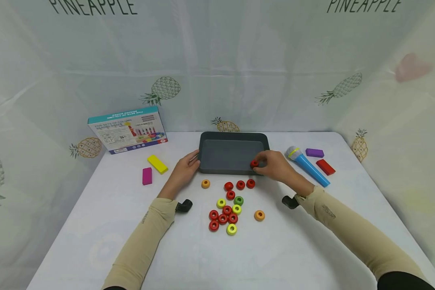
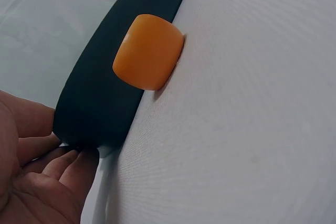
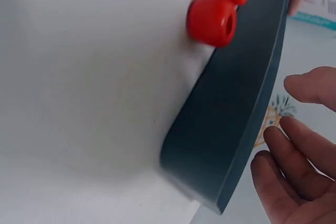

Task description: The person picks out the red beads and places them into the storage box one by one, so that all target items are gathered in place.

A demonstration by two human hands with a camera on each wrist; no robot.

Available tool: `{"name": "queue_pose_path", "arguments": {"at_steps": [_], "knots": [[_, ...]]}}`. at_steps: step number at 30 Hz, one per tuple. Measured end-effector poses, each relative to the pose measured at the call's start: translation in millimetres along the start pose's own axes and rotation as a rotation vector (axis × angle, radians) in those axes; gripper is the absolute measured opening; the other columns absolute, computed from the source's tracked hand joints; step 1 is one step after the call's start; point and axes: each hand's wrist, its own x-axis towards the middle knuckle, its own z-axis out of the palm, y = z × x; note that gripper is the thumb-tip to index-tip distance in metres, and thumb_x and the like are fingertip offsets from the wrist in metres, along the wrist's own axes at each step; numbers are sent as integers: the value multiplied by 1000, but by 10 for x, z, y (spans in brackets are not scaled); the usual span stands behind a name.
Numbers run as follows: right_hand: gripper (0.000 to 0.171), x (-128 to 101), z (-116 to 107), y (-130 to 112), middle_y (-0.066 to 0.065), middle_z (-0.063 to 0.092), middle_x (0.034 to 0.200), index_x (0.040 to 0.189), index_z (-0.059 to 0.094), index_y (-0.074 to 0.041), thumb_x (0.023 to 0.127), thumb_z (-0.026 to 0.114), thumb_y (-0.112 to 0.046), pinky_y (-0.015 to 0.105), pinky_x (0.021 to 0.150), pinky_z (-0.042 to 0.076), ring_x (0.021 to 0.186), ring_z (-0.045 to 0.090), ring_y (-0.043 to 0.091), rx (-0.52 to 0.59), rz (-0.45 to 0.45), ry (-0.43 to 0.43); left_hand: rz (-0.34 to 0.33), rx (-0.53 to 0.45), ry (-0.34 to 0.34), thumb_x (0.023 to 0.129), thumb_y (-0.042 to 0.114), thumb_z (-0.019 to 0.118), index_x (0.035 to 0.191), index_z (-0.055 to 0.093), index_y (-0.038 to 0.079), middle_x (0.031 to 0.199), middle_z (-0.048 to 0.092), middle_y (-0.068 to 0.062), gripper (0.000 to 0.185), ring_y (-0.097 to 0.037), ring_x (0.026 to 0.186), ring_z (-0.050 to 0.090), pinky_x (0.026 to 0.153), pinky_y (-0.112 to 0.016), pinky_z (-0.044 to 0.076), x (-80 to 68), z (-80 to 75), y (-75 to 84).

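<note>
A dark grey tray lies at the back of the table. My left hand holds its left end; the left wrist view shows thumb and fingers around the corner. Over the tray's front right part is my right hand, a red bead at its fingertips. In the right wrist view the right hand's thumb and fingers stand apart, with no bead visible between them; the near wall hides the tray's inside. An orange bead sits near the tray's front, close to the left hand.
Several red beads, yellow-green beads, a green bead and another orange bead lie before the tray. Yellow and magenta blocks and a box are left; a blue microphone, purple and red blocks right.
</note>
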Motion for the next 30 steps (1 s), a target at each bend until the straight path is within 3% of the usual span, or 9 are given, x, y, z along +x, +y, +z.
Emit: {"name": "queue_pose_path", "arguments": {"at_steps": [12,20,30], "knots": [[34,-259,101,-237,13,72,116,116,73,-2,85,81,-14,46,95,60,106,68,28,37,-39,-34,0,-12,-1,106,22,52,158,37,16,164,36,-6,54,-21,146,44,121,-39,39,0,-2,11],[33,-326,233,-209,13,74,110,114,74,-1,84,81,-12,42,88,62,100,67,27,-4,-82,-81,-13,-29,-4,106,22,52,158,37,17,164,35,-5,54,-21,147,43,121,-39,39,16,-6,-22],[32,-332,306,-158,14,73,109,114,74,1,83,79,-8,40,85,63,98,68,27,-24,-105,-80,0,-30,-6,106,23,52,158,37,19,164,35,-5,54,-21,147,43,121,-39,39,34,-12,-45]]}}
